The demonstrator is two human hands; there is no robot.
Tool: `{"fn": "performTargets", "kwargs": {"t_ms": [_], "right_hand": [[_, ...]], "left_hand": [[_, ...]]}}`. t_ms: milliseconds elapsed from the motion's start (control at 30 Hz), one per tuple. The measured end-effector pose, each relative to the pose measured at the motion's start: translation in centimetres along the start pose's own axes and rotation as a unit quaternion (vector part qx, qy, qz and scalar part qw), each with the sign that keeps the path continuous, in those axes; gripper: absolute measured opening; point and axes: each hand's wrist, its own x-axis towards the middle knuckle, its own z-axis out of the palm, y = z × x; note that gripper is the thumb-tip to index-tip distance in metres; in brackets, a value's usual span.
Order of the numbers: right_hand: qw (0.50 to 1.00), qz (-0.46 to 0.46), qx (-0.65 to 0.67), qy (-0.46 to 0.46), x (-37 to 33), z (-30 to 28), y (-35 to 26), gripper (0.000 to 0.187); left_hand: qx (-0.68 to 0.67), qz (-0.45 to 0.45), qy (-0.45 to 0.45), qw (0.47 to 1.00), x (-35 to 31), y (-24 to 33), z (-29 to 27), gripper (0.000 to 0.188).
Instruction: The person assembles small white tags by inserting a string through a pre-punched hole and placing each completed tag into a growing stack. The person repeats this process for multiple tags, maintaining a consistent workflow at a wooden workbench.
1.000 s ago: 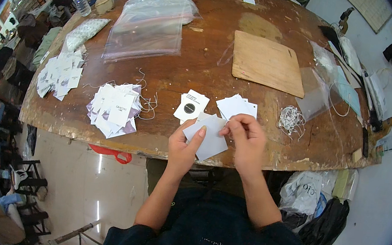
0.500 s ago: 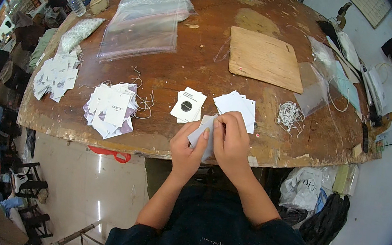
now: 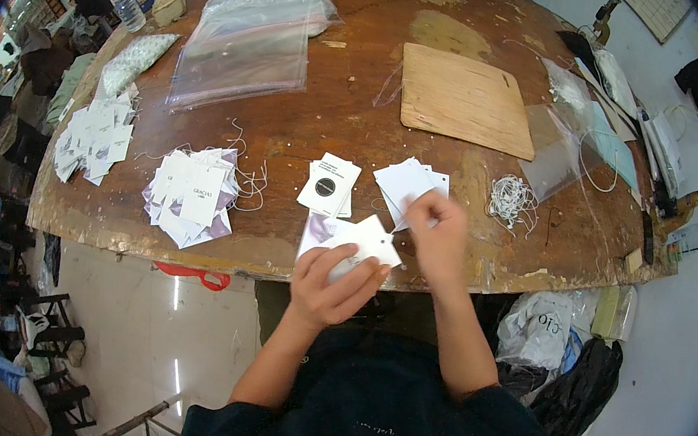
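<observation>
My left hand (image 3: 332,281) is closed on white hang tags (image 3: 372,240) by the table's near edge. One tag has a punched hole near its corner, and a purple-grey printed tag (image 3: 316,230) shows behind the fingers. My right hand (image 3: 438,238) hangs just beside the stack of plain white cards (image 3: 410,182). Its fingers are curled and blurred, so what they hold, if anything, cannot be made out. Left of the plain stack lies a small pile of white tags with a black circle (image 3: 332,183).
Strung tags lie in a heap (image 3: 192,199) and another pile (image 3: 99,139) to the left. A bundle of white strings (image 3: 512,200) sits at the right. Farther back are a wooden board (image 3: 468,102), clear plastic bags (image 3: 241,65) and a bag of small white pieces (image 3: 137,61).
My hands have come apart. The left has turned over, showing the tags' faces, while the right has moved off to the right without them.
</observation>
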Motion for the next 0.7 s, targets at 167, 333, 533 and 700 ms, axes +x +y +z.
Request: {"fn": "performTargets", "kwargs": {"t_ms": [167, 333, 533, 700], "right_hand": [[0.996, -0.074, 0.025, 0.051, 3.3, -2.1, 1.4, 0.018], [0.95, -0.16, -0.269, -0.01, 2.3, -2.2, 2.8, 0.033], [0.915, -0.112, -0.386, -0.02, 1.1, -1.8, 4.1, 0.045], [0.904, -0.136, -0.405, -0.014, 0.9, -1.7, 4.6, 0.045]], "left_hand": [[0.189, -0.08, 0.011, 0.979, -0.7, -7.3, -4.2, 0.024], [0.263, -0.289, -0.033, 0.92, -0.2, -10.5, -4.9, 0.024], [0.106, -0.342, -0.136, 0.924, 1.2, -6.3, 1.2, 0.044], [0.135, -0.369, -0.186, 0.9, 2.0, -4.9, 3.1, 0.058]]}}
